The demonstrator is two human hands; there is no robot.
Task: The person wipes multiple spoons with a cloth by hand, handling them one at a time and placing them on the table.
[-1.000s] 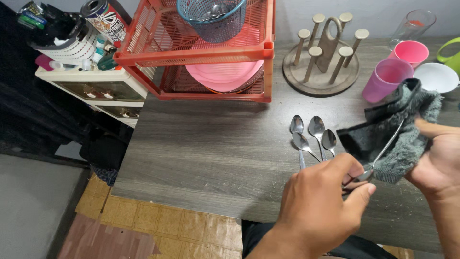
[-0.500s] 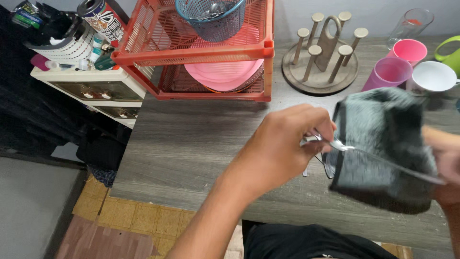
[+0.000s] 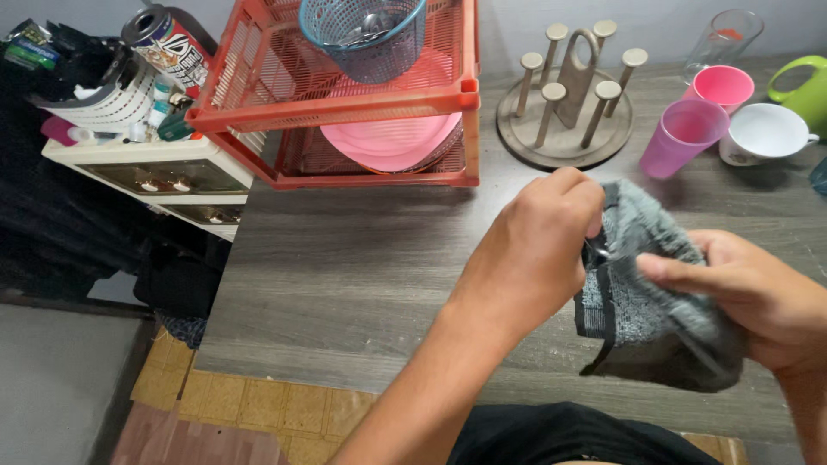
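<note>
Two tiers of the red rack (image 3: pixel 345 108): a blue basket (image 3: pixel 366 39) above, pink plates (image 3: pixel 392 138) below. The left hand (image 3: pixel 534 250) pinches a spoon (image 3: pixel 600 254) (mostly hidden) against the grey cloth (image 3: pixel 650 301), which the right hand (image 3: pixel 749 297) grips closed, above the table (image 3: pixel 345 267).

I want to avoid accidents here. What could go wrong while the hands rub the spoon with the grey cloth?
The spoon is almost hidden in the grey cloth, pinched by the left hand, so it might slip out unnoticed. The right hand works near the purple cup and white mug; a wide swing could tip them.
</note>
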